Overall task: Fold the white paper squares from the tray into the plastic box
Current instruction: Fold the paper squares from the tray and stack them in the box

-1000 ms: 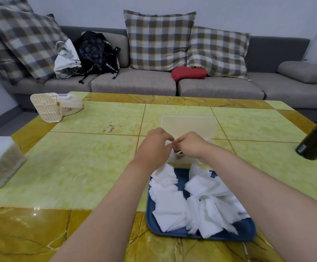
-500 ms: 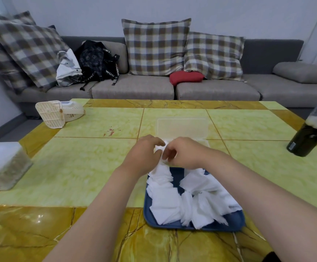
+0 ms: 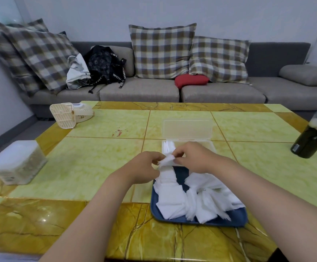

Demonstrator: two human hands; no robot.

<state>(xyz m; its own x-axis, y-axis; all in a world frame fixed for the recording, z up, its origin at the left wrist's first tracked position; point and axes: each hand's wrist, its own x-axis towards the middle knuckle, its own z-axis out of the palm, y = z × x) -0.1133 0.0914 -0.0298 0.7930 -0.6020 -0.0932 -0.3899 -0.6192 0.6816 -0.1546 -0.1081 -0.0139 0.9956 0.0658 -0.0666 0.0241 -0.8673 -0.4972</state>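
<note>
A blue tray [image 3: 235, 219] near the table's front edge holds a loose heap of white paper squares [image 3: 190, 197]. Just beyond it stands the clear plastic box [image 3: 211, 145] with its lid [image 3: 187, 129] tipped up at the back; folded white paper shows in its left end. Above the gap between tray and box, my left hand [image 3: 144, 169] and my right hand [image 3: 197, 157] both pinch one white paper square [image 3: 166, 161], fingertips close together. A second sheet hangs down below it toward the tray.
A dark bottle [image 3: 313, 137] stands at the table's right edge. A cream plastic fan [image 3: 68, 114] lies at the far left, and a translucent container [image 3: 16, 161] sits at the left edge. A grey sofa with checked cushions and bags runs behind the table.
My hands have shifted slightly apart and a little toward the tray, and the pinched paper square shows more between my fingertips. The head camera has tilted up.
</note>
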